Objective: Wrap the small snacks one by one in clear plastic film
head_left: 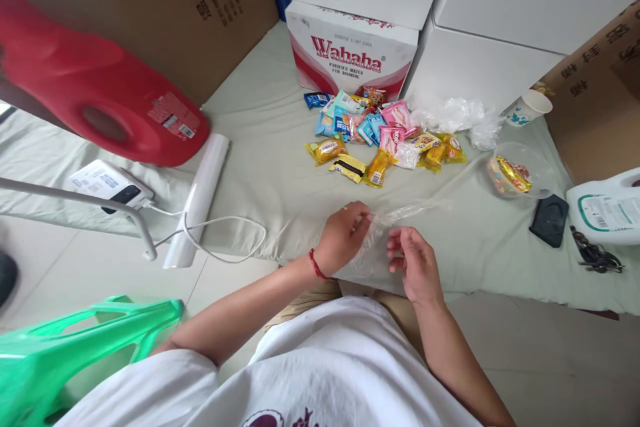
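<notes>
I'm seeing a clear, see-through plastic bag (385,230) against a pale grey-green sheet (270,173). A red cord (316,264) circles the wrist of the left hand (343,237). Up ahead, the snack pile (380,137) is a mix: yellow and gold wrappers, blue packets, pink ones, one yellow wrapper with a black stripe. Behind it, a white carton (353,57) with red lettering and red curved bands. On the left, a glossy red jug (100,90) with a red-and-white label. Bottom left, a bright green plastic bag (75,347). Far right, a black pouch (549,220), and a white paper cup (529,109) with a blue-green print. White shirt (325,373), maroon print.
</notes>
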Available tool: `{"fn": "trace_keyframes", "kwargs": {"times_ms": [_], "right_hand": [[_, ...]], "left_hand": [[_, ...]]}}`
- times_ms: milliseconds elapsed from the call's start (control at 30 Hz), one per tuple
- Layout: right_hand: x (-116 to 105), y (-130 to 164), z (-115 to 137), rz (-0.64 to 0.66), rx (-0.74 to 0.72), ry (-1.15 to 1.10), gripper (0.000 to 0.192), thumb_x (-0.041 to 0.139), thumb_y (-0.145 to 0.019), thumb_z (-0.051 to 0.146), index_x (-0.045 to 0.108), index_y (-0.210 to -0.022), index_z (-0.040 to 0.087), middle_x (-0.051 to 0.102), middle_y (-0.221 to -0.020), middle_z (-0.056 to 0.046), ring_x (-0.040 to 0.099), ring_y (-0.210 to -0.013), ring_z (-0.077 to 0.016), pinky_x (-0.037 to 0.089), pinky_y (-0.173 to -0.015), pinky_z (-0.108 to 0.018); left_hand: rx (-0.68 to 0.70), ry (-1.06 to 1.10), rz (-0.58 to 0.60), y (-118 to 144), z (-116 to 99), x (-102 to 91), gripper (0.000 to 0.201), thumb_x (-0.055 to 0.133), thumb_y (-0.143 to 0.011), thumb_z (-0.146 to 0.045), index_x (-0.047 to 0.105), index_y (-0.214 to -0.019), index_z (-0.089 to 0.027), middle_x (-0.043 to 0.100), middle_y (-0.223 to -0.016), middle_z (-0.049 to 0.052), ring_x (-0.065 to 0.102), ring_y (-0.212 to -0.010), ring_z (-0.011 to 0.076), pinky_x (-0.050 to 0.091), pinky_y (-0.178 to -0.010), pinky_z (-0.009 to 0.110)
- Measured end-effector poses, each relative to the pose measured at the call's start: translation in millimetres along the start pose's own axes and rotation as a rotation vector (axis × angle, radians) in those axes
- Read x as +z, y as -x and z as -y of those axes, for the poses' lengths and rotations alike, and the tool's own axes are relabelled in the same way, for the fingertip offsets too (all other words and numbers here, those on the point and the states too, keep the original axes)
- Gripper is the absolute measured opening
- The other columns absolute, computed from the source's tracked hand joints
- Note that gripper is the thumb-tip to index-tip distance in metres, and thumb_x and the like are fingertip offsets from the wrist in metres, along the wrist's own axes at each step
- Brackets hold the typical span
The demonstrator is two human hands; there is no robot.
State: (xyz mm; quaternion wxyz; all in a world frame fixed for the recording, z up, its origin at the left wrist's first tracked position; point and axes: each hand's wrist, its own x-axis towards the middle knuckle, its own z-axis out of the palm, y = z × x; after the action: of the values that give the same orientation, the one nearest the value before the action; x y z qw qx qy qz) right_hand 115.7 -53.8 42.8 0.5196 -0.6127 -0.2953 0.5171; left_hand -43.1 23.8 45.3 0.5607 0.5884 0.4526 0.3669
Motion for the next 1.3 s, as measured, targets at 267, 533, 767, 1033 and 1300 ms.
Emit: {"fn": "trace_keyframes", "kwargs": {"times_ms": [267, 533, 767, 1033, 1300], "right_hand": [[9, -10, 3, -0.085, 0.016, -0.124, 0.044, 0.083, -0.075, 0.060, 0.074, -0.093, 0.021, 0.074, -0.098, -0.006, 0.068, -0.090, -0.0212, 0.059, -0.072, -0.031], [-1, -11, 5, -0.061, -0.037, -0.033, 0.047, 0.077, -0.079, 0.065, 0.078, -0.095, 0.021, 0.077, -0.104, -0.008, 0.070, -0.092, -0.0233, 0.061, -0.083, -0.038], [-50, -17, 5, -0.137, 0.038, -0.012, 0.049, 0.083, -0.072, 0.066, 0.074, -0.082, 0.020, 0.071, -0.087, -0.006, 0.062, -0.075, -0.0162, 0.059, -0.062, -0.028], [-96, 2, -13, -0.243, 0.217, 0.089, 0.059, 0.088, -0.060, 0.071, 0.075, -0.082, 0.018, 0.070, -0.083, -0.006, 0.059, -0.064, -0.0134, 0.049, -0.045, -0.021], [-113, 11, -13, -0.258, 0.235, 0.153, 0.056, 0.086, -0.064, 0.069, 0.071, -0.078, 0.017, 0.067, -0.074, -0.002, 0.063, -0.059, -0.0135, 0.055, -0.051, -0.023]], "left_hand": [[0.226, -0.037, 0.097, 31, -10, 7.5, 0.021, 0.063, -0.095, -0.038, 0.075, -0.105, -0.024, 0.072, -0.120, 0.011, 0.069, -0.103, 0.0253, 0.055, -0.078, 0.033], [0.018, 0.022, -0.073, 1, 11, 21.2, 0.012, 0.073, -0.084, -0.033, 0.069, -0.082, -0.022, 0.066, -0.083, 0.002, 0.059, -0.077, 0.0169, 0.047, -0.072, 0.028], [-0.364, 0.543, -0.051, -26, 9, -19.9, 0.032, 0.080, -0.076, -0.041, 0.055, -0.081, -0.021, 0.065, -0.078, 0.000, 0.062, -0.075, 0.0145, 0.052, -0.067, 0.026], [-0.450, 0.265, -0.023, -69, 21, -58.7, 0.021, 0.076, -0.076, -0.026, 0.057, -0.080, -0.020, 0.064, -0.071, 0.000, 0.062, -0.064, 0.0147, 0.043, -0.058, 0.024], [0.219, -0.537, -0.485, -21, -28, -50.8, 0.012, 0.055, -0.088, -0.014, 0.062, -0.095, -0.021, 0.067, -0.094, 0.003, 0.063, -0.085, 0.0169, 0.049, -0.073, 0.029]]}}
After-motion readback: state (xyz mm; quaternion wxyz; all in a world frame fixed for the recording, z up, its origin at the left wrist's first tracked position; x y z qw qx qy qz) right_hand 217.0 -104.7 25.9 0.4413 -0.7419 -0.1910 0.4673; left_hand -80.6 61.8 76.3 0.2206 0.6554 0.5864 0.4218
